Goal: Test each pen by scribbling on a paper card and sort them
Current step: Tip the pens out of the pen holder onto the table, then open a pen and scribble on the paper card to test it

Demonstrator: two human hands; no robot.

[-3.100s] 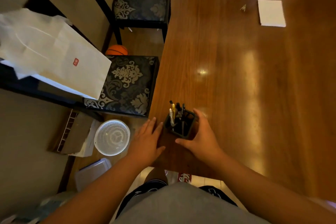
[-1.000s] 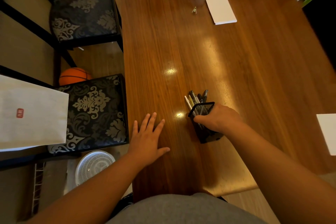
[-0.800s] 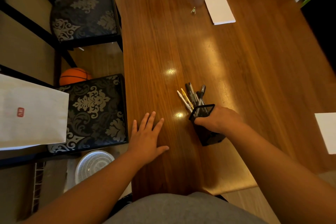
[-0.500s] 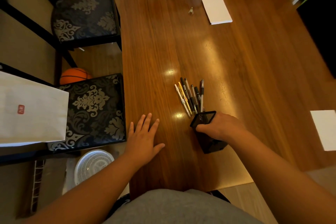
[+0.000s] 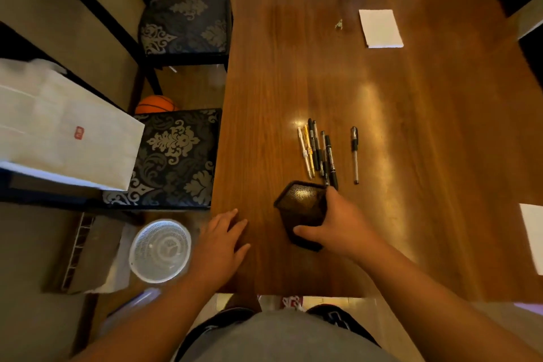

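Head, paper card (image 5: pixel 533 238) cropped, pens (image 5: pixel 316 153) perhaps overlapping

Seven pens (image 5: pixel 329 159), two cards (image 5: pixel 380 28), one holder (image 5: pixel 302 203)

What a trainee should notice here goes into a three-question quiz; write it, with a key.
1. True or false: the pens stand inside the black mesh pen holder.
2. What does the right hand hold? A) the black mesh pen holder B) a single pen C) nothing
3. Fill in: the lone pen lies on the table, to the ___ of the bundle.

Key: 1 false, they lie on the table; 2 A; 3 right.
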